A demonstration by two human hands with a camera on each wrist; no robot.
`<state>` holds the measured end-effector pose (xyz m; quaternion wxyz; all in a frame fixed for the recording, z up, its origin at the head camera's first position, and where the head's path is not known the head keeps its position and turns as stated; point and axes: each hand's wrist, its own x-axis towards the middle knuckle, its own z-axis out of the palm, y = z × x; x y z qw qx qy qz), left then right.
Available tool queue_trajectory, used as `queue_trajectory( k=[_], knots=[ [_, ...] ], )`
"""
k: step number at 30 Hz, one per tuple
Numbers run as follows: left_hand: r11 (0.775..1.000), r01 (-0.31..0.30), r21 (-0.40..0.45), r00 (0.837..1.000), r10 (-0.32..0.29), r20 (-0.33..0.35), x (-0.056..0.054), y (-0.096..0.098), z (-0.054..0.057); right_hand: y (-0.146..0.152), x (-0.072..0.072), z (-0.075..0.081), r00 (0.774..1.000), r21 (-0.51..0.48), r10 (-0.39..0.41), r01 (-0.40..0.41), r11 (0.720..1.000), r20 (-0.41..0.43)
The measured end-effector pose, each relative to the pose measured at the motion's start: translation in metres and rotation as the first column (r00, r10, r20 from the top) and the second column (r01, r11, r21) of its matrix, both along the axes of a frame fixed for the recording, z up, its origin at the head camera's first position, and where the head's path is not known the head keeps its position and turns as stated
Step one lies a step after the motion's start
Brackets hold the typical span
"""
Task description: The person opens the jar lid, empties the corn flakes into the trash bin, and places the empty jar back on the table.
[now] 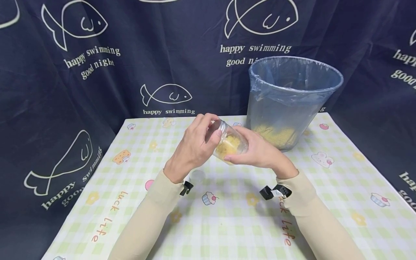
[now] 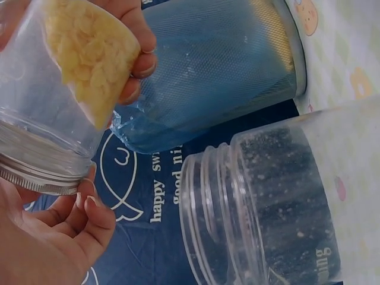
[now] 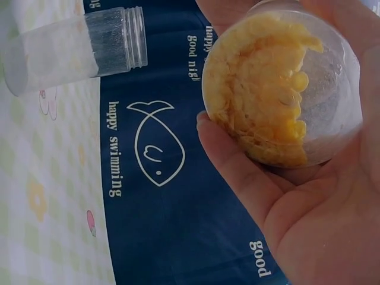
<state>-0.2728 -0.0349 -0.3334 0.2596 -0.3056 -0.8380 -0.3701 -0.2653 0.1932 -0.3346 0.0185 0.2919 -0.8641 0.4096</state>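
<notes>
One clear jar (image 1: 232, 144) of yellow flakes was held above the bench (image 1: 224, 227), long axis sloping from silver lid (image 2: 44, 166), pinched in the left hand's (image 1: 194, 144) grip, rightward to its base, clasped by the right hand (image 1: 258, 148), nearer the blue-lined bin (image 1: 282, 112) beyond.

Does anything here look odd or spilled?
No spill shows. Slightly odd: one transparent, threaded jar stands lidless, dotted with pale specks. Another transparent jar, holding yellow flakes, is tilted, but left hand and right hand grip it.
</notes>
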Motion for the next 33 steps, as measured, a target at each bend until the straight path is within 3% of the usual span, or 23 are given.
queue_trajectory(
  k=[21,33],
  knots=[
    [0.998,-0.06,0.011,0.998,0.06,0.011,-0.0006,0.0005,-0.0012,-0.009,0.0071,0.0008,0.986,0.034,-0.111,0.116,0.993,-0.125],
    [0.999,-0.05,0.001,0.998,0.05,0.025,-0.0008,0.0009,-0.0016,-0.0086,0.0063,-0.0001,0.981,0.058,-0.123,0.133,0.989,-0.148]
  ],
)
